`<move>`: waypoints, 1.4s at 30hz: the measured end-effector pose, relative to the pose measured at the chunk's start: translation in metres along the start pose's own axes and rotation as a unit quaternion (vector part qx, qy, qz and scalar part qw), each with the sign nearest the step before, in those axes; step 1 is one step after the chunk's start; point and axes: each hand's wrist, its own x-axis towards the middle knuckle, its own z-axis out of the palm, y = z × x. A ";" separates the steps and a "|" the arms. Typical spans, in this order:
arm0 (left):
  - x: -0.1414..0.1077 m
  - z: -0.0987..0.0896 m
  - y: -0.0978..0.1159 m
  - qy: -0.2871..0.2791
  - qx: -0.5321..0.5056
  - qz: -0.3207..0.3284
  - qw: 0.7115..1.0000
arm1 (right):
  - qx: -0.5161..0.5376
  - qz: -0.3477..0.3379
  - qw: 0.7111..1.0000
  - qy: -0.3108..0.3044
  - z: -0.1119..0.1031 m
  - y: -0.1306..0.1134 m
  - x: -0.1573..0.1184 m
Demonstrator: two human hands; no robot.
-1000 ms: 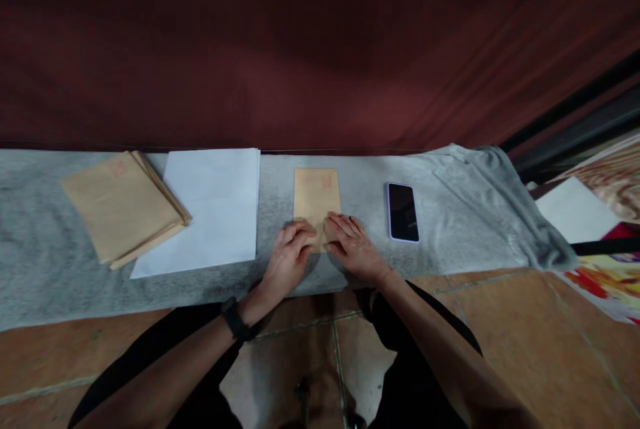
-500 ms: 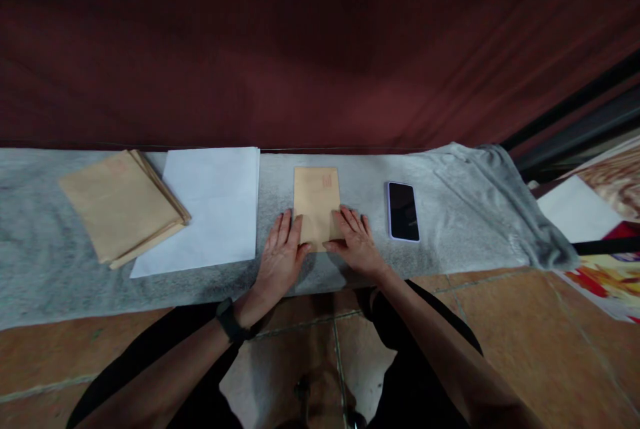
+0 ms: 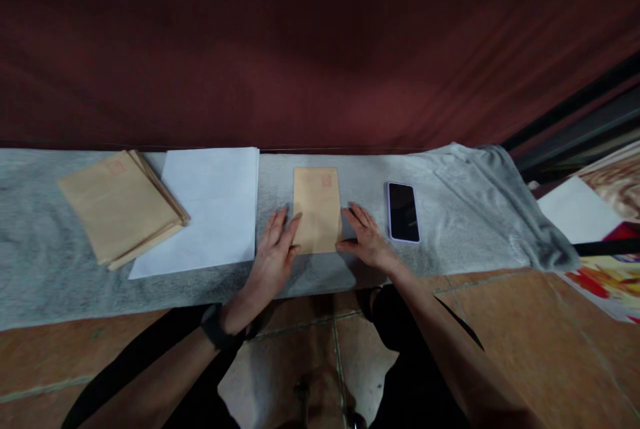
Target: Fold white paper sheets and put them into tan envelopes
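Observation:
A single brown envelope (image 3: 317,209) with a faint reddish stamp box in its upper right corner lies flat on the grey cloth (image 3: 450,216), straight in front of me. My left hand (image 3: 274,252) is at its lower left edge, fingers apart, thumb and forefinger close against the paper. At the lower right edge, my right hand (image 3: 367,237) has its fingers spread, with the thumb by the corner. Neither hand grips anything. To the left, a stack of brown envelopes (image 3: 117,206) rests partly over white paper sheets (image 3: 213,206).
A phone (image 3: 403,212) in a lilac case lies to the right of my right hand. Behind the narrow cloth-covered surface hangs a dark red fabric (image 3: 310,82). Printed material (image 3: 607,276) and dark bars stand at the far right. Tiled floor (image 3: 520,322) shows below.
Both hands have slid outward off the envelope, the left hand to the left and the right hand to the right. The envelope stays in place.

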 end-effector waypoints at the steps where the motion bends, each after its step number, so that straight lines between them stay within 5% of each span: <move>1: -0.001 0.000 0.008 -0.013 0.009 0.037 0.999 | -0.003 0.001 1.000 -0.001 0.000 0.000 0.000; 4: -0.008 0.001 0.038 -0.104 0.034 0.191 0.975 | -0.009 -0.003 1.000 -0.003 0.000 0.002 0.001; 6: -0.014 0.002 0.055 -0.144 0.064 0.215 0.964 | -0.012 -0.007 1.000 0.001 -0.001 0.001 0.001; 12: -0.025 0.011 0.068 -0.125 0.111 0.160 0.973 | -0.040 -0.011 0.997 0.063 0.001 -0.034 -0.015; 19: -0.037 0.022 0.046 -0.106 0.135 0.157 0.973 | -0.062 -0.150 0.986 0.047 0.033 -0.097 -0.063; 33: -0.035 0.000 0.026 -0.051 0.134 0.065 0.988 | -0.130 -0.100 0.984 0.064 0.034 -0.080 -0.068; 37: -0.026 0.000 0.039 -0.052 0.121 0.073 0.989 | -0.140 -0.099 0.983 0.062 0.035 -0.081 -0.067; 42: -0.007 0.012 0.062 -0.117 0.073 0.122 0.983 | -0.162 -0.115 0.978 0.067 0.045 -0.078 -0.069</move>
